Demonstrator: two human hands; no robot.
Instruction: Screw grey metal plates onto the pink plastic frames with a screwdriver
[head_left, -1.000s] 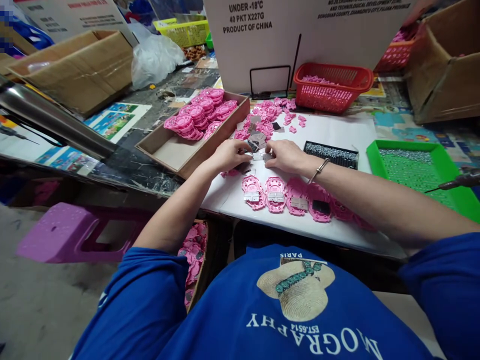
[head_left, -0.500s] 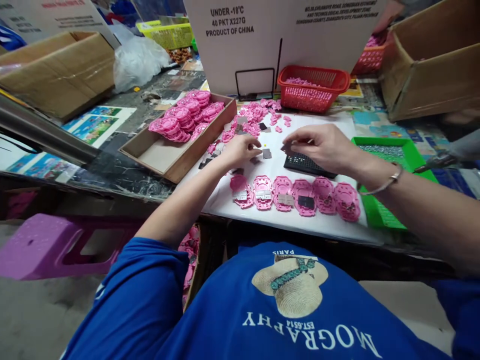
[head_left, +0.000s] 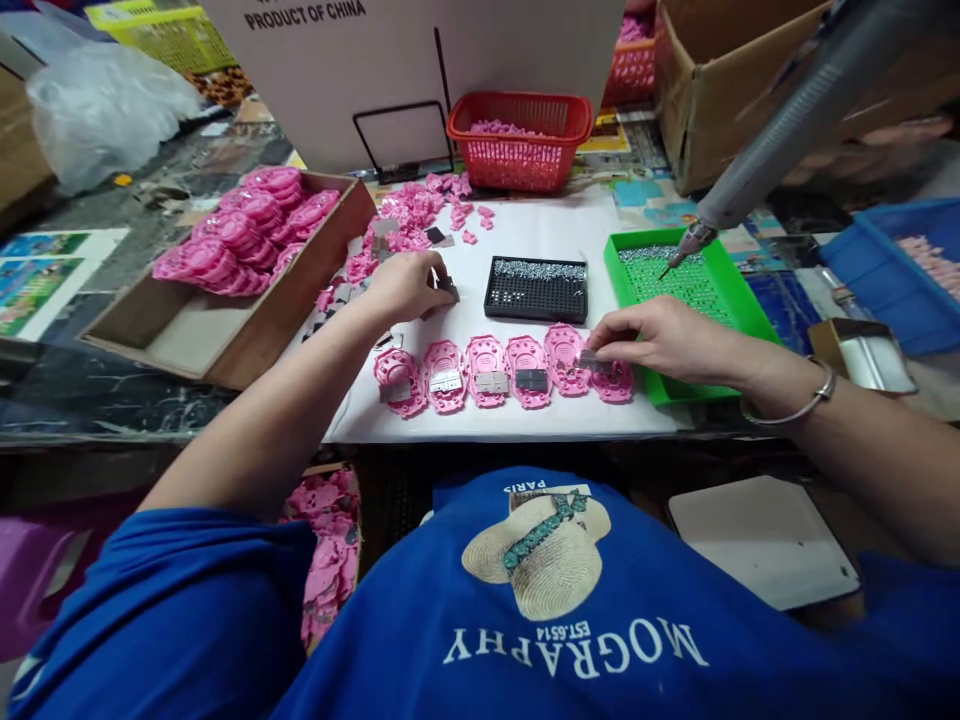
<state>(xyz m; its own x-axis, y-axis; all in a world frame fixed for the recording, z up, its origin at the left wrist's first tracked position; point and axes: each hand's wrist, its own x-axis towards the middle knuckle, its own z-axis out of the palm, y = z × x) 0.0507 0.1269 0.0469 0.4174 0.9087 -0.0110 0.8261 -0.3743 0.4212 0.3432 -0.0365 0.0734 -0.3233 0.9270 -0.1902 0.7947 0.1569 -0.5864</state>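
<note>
Several pink plastic casings [head_left: 487,350] lie in a row on white paper, some with flat grey or dark plates across their lower parts. My right hand [head_left: 652,340] pinches a small grey metal plate [head_left: 595,360] at the row's right end, partly covering the last casing [head_left: 616,385]. To the left, behind the row, my left hand [head_left: 409,287] has its thumb and fingers closed on a dark grey plate [head_left: 448,288]. A black perforated tray [head_left: 536,308] holding small screws sits between my hands, a little behind the row.
A powered screwdriver [head_left: 709,215] hangs over the green screw tray [head_left: 750,325] on the right. Stacked pink casings [head_left: 240,230] fill part of a wooden tray [head_left: 289,290] on the left. Loose pink parts [head_left: 412,210] and a red basket [head_left: 517,160] are at the back.
The view has turned right. My right hand has moved from above the black tray to the row's right end with a plate. My left hand has closed on a grey plate.
</note>
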